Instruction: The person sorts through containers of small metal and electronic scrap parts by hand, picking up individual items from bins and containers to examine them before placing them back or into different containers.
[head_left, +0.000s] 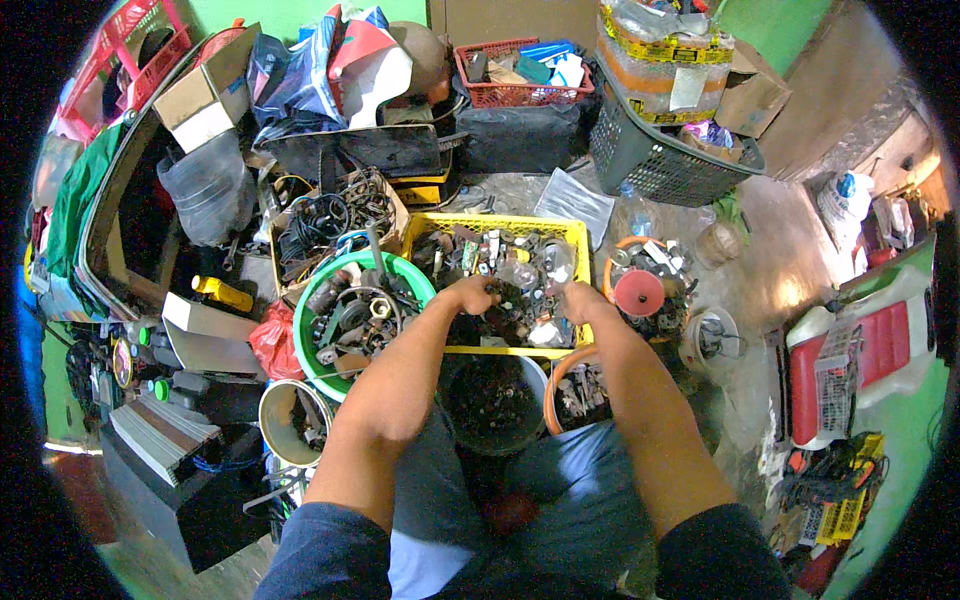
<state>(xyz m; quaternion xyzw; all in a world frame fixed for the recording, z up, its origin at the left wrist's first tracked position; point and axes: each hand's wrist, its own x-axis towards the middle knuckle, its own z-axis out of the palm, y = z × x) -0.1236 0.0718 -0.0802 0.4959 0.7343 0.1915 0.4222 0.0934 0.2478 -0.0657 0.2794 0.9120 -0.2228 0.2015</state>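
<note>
Both my hands reach into a yellow plastic crate (517, 351) filled with mixed small parts and scrap. On the crate's left side, my left hand (478, 295) has its fingers curled among dark parts; whether it grips one is unclear. My right hand (581, 301) is at the right side, close to a clear plastic piece (559, 259), and its fingertips are partly hidden. A green round basin (301, 337) of metal parts stands left of the crate. Between my knees is a bucket (541, 382) with dark bits inside, beside an orange-rimmed container (553, 397) of small parts.
A cardboard box of cables (397, 206) lies behind the basin. On the right stand a container with a red round piece (638, 292) and a small white pail (686, 341). A cream bucket (266, 420) is near my left arm. A dark laundry basket (660, 169) stands farther back.
</note>
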